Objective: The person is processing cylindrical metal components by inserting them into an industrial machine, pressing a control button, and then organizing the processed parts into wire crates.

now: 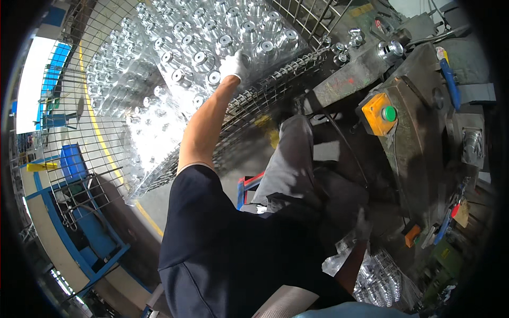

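Observation:
My left arm stretches forward over a wire mesh crate (281, 69) full of shiny round metal parts (204, 58). The parts stand in rows, each with a ringed hole in its top, and clear plastic lies around and under them. My left hand (232, 67), in a white glove, is at the near right side of the rows, its fingers curled against one metal part. My right hand (363, 225) hangs low at my right side in shadow, its fingers too dim to read. Just below it are more shiny metal parts (379, 278) in plastic.
At right stands a worn grey machine with an orange box (377, 114) bearing a green button (389, 113). A metal arm (344, 85) with a few loose parts beside it reaches toward the crate. A blue-framed bench (69, 233) stands at left, past a yellow floor line.

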`<state>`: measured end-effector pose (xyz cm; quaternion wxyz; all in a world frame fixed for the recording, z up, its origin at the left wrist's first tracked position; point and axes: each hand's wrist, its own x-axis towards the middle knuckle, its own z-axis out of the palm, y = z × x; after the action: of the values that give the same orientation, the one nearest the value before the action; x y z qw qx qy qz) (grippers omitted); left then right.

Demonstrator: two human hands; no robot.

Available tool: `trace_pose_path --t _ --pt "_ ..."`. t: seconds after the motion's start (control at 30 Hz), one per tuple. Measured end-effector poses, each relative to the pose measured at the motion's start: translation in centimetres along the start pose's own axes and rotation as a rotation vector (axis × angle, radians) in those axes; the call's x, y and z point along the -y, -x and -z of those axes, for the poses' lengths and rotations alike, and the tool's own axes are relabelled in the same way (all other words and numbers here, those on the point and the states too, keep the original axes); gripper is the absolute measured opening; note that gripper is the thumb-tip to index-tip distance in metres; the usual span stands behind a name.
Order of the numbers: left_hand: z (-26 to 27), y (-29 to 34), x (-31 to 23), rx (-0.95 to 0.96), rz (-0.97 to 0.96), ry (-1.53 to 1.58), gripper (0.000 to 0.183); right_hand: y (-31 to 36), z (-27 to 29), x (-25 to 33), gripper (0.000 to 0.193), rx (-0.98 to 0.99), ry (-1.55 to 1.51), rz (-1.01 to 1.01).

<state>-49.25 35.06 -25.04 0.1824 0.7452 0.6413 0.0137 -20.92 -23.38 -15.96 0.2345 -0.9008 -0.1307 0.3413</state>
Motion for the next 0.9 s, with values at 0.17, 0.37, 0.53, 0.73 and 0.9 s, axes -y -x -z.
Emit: trace_pose_path --t 0.17,0.37,0.53,0.73,0.9 --pt "1.9 2.7 -0.1 -0.323 -0.183 0.268 0.072 0.3 -0.2 -0.3 0.042 0.003 -0.357 -0.070" --pt "6.7 13.2 -5.2 -0.215 -0.348 1.435 0.065 2.0 0.7 7.5 0.037 -0.116 -0.104 0.345" --pt "10.1 23.6 -13.8 0.186 -0.334 1.719 0.061 2.4 -0.8 14.2 0.035 -0.014 -0.550 0.604" --pt "8.6 30.6 -21.4 0.901 -0.428 2.029 0.046 7.2 2.6 20.0 0.038 -0.197 -0.444 0.843" --pt "8.5 34.9 -26.3 1.383 -0.218 2.003 0.057 5.9 5.4 16.5 0.037 -0.511 -0.297 0.938"
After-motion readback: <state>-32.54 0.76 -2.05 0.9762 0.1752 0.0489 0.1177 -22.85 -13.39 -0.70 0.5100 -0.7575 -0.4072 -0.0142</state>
